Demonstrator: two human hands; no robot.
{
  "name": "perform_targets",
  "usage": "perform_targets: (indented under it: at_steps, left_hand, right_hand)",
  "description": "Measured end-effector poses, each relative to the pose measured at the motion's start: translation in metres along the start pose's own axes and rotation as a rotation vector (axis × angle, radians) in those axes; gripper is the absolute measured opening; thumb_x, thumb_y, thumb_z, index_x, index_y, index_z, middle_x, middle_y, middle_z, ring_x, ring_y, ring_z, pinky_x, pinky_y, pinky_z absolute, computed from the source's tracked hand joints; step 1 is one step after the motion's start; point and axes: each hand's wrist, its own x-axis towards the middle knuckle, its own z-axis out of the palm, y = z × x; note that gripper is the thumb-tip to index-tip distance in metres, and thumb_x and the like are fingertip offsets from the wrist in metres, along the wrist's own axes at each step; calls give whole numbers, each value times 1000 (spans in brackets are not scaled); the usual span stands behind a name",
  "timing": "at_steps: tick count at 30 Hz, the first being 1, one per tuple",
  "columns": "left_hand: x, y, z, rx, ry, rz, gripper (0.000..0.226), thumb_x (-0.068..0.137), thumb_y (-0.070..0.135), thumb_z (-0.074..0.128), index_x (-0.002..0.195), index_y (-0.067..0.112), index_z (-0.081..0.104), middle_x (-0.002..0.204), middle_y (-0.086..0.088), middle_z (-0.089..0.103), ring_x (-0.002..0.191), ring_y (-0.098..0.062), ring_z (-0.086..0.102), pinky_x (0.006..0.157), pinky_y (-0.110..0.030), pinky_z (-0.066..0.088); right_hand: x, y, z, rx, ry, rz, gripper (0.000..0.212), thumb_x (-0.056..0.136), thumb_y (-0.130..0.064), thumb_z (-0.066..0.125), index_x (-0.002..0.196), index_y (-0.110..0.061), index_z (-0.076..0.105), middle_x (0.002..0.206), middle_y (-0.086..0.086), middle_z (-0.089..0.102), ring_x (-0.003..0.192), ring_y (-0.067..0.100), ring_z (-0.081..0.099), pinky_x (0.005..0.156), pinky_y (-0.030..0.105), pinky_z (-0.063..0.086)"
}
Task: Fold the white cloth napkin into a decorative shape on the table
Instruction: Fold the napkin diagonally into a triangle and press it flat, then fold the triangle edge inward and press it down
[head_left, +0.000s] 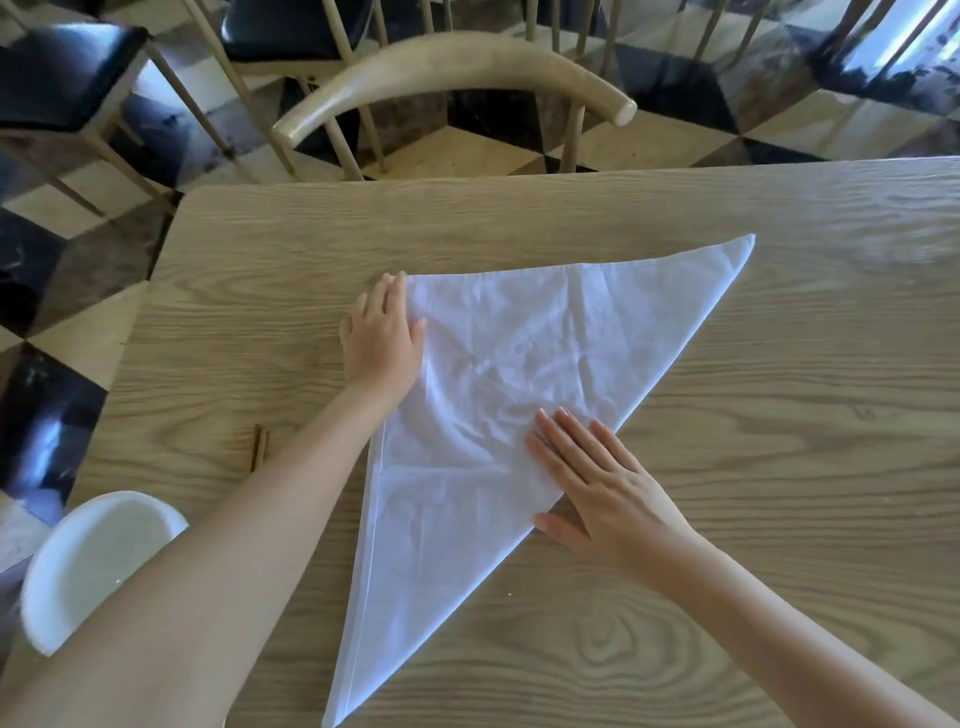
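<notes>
The white cloth napkin (498, 374) lies flat on the wooden table (779, 415), folded into a large triangle. One point reaches far right, one sits at the far left corner, one points toward me at the bottom. My left hand (382, 338) rests palm down on the far left corner, fingers together. My right hand (597, 483) presses flat on the napkin's long right edge, fingers spread over the cloth, thumb on the table.
A white bowl (88, 566) stands at the table's near left edge, partly behind my left arm. A thin brown stick (260, 447) lies on the table left of my forearm. A wooden chair back (452, 78) stands beyond the far edge.
</notes>
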Motion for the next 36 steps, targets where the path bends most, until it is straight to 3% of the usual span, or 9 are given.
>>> perform_targets:
  at_steps: [5,8,10,15,22,25,29,32,36]
  left_hand:
    - [31,0,-11,-263,16,-308,58,82,13,63,133,4,38,129,-19,47,118,-33,46,98,-41,39]
    - [49,1,-20,-377,-139,-424,23,75,12,67,94,5,55,90,-14,56,79,-28,56,67,-34,46]
    - [56,2,-24,-373,-229,-448,22,73,8,67,69,9,45,66,-7,46,57,-22,44,52,-29,36]
    - [62,-1,-21,-422,-240,-354,23,74,1,59,67,12,39,73,-8,38,67,-20,36,55,-31,27]
    - [46,-19,-16,-444,-71,-339,12,80,13,61,87,10,52,82,-9,53,75,-26,49,65,-34,40]
    - [2,8,-30,-215,22,-101,32,84,16,61,112,4,51,109,-19,56,100,-33,53,80,-37,41]
    - [-133,46,-43,-21,-138,404,34,73,32,69,98,10,59,90,-9,60,82,-29,58,65,-35,47]
    - [-196,48,-42,275,-364,460,44,70,47,63,98,14,58,94,-3,57,85,-23,56,67,-34,50]
    - [-206,45,-44,459,-379,518,37,47,15,73,82,11,64,76,-2,59,67,-19,57,48,-25,45]
  right_hand:
    - [2,-2,0,88,46,-80,72,85,-54,45,144,-17,28,153,-1,20,142,18,15,116,39,2]
    - [1,-3,0,129,131,-139,59,86,-44,56,137,-15,44,147,0,38,138,17,30,116,35,18]
    - [0,-5,1,171,208,-146,47,86,-33,62,127,-12,55,137,3,53,130,20,45,111,37,33]
    - [-6,-9,3,191,402,-189,10,88,-9,59,93,-7,68,102,3,68,96,21,63,85,30,51]
    - [-12,-6,4,232,384,-169,14,88,-1,55,91,-6,69,98,1,70,94,19,65,75,29,55]
    - [-11,-3,1,177,405,-192,28,95,-7,40,96,-7,68,99,1,70,93,19,65,78,30,54]
    - [-6,-6,0,79,449,-138,30,93,-4,37,85,-9,66,84,0,67,77,22,63,76,32,51]
    - [-1,-8,-1,58,461,-133,16,87,-1,53,77,-8,64,76,1,64,70,24,60,72,32,50]
    - [-1,-9,-3,47,454,-101,7,80,-2,62,78,-8,65,80,3,65,72,26,60,74,33,50]
